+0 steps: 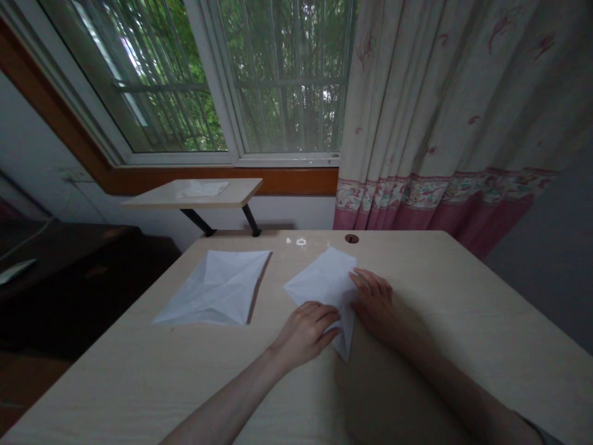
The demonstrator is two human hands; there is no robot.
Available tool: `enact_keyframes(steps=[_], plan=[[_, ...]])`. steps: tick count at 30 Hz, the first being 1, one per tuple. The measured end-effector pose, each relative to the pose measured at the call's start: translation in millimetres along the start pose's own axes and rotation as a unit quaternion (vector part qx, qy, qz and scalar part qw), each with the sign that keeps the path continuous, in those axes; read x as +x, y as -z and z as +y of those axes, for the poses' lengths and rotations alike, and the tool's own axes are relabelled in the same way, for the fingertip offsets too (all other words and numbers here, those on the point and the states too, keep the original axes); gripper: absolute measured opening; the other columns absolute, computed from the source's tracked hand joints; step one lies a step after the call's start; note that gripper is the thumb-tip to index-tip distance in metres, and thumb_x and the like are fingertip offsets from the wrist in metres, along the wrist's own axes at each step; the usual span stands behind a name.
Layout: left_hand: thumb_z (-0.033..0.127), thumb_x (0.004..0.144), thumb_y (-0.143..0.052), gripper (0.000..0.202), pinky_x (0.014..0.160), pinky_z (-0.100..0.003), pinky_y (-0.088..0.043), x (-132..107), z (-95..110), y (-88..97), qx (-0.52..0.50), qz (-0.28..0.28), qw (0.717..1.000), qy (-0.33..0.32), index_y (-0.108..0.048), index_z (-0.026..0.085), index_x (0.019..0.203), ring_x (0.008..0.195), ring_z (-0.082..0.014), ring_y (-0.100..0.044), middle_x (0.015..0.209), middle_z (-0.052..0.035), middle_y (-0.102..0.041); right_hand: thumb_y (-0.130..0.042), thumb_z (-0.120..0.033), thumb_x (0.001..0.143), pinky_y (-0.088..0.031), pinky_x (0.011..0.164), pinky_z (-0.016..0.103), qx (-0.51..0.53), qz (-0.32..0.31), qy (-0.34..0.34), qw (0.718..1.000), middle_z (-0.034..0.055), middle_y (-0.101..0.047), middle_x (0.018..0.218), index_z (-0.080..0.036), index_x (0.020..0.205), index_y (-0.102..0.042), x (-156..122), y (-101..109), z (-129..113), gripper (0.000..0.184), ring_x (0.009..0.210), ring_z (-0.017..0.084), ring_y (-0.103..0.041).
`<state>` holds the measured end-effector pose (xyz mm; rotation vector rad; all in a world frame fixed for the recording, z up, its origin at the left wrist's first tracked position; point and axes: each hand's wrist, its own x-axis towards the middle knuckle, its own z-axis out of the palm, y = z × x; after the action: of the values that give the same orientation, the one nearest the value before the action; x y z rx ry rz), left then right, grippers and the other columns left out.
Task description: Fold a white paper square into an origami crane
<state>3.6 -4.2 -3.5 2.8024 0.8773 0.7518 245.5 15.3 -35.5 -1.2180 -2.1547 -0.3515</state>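
A folded white sheet of paper (324, 281) lies on the light wooden table (417, 346) in front of me. My left hand (308, 330) rests on its near left part with the fingers curled and the fingertips pressing the paper down. On the sheet's right edge lies my right hand (375, 303), fingers stretched out flat and pressing on the paper. A second white sheet (215, 287), creased and unfolded, lies flat further left on the table, untouched.
A small raised shelf (194, 193) on black brackets stands at the table's back left, with a pale sheet on it. A cable hole (351, 238) is at the back edge. Window and curtain (445, 111) behind; a dark cabinet (69, 266) on the left.
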Motion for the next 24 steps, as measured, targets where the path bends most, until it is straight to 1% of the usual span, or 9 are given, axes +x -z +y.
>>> enact_keyframes(steps=[3,6,9,14,19,24], plan=[[0.033,0.095,-0.060,0.033,0.096,-0.039,-0.050,1.3,-0.2,2.2,-0.008,-0.024,0.999,0.033,-0.058,0.019,0.125,0.111,-0.0238,-0.061,0.123,-0.0082,-0.066,-0.049,-0.017,0.088,-0.034,0.109,0.051,0.016,-0.009,-0.010,1.000,0.0186,-0.045,0.143,-0.016,0.150,-0.026,-0.1,0.9,-0.3,0.067,0.135,0.031,-0.039],[0.034,0.093,-0.063,0.042,0.103,-0.042,-0.046,2.1,0.5,4.7,-0.007,-0.047,0.998,0.044,-0.054,0.022,0.132,0.121,-0.0249,-0.055,0.134,-0.0080,-0.059,-0.048,-0.018,0.089,-0.034,0.109,0.051,0.024,-0.023,-0.019,0.999,0.0189,-0.044,0.144,-0.015,0.151,-0.024,-0.1,2.2,-1.0,0.066,0.136,0.031,-0.038],[0.033,0.093,-0.062,0.043,0.107,-0.045,-0.042,2.7,1.0,6.3,-0.003,-0.063,0.997,0.048,-0.053,0.026,0.135,0.127,-0.0253,-0.050,0.141,-0.0065,-0.052,-0.049,-0.022,0.091,-0.034,0.109,0.052,0.025,-0.028,-0.022,0.999,0.0190,-0.044,0.144,-0.016,0.151,-0.022,-0.7,1.8,-0.5,0.067,0.136,0.031,-0.038],[0.033,0.097,-0.056,0.040,0.111,-0.050,-0.038,3.5,0.8,6.3,0.009,-0.088,0.995,0.053,-0.054,0.031,0.136,0.130,-0.0271,-0.048,0.147,-0.0060,-0.048,-0.050,-0.024,0.091,-0.035,0.109,0.051,0.031,-0.026,-0.029,0.999,0.0180,-0.046,0.143,-0.017,0.152,-0.020,-1.4,0.3,0.8,0.067,0.135,0.031,-0.039],[0.033,0.098,-0.053,0.038,0.112,-0.048,-0.039,2.5,-0.4,4.2,-0.002,-0.088,0.995,0.055,-0.055,0.030,0.136,0.133,-0.0262,-0.047,0.147,-0.0063,-0.049,-0.050,-0.026,0.092,-0.036,0.108,0.051,0.026,-0.029,-0.033,0.999,0.0179,-0.047,0.142,-0.018,0.152,-0.021,-2.3,1.0,1.8,0.066,0.134,0.030,-0.042],[0.031,0.098,-0.053,0.040,0.111,-0.048,-0.040,1.6,-1.0,2.9,-0.009,-0.080,0.996,0.047,-0.053,0.029,0.138,0.133,-0.0262,-0.047,0.147,-0.0063,-0.049,-0.049,-0.026,0.092,-0.039,0.107,0.049,0.017,-0.028,-0.035,0.999,0.0171,-0.050,0.140,-0.019,0.152,-0.021,-3.8,-0.1,3.4,0.067,0.132,0.030,-0.044]])
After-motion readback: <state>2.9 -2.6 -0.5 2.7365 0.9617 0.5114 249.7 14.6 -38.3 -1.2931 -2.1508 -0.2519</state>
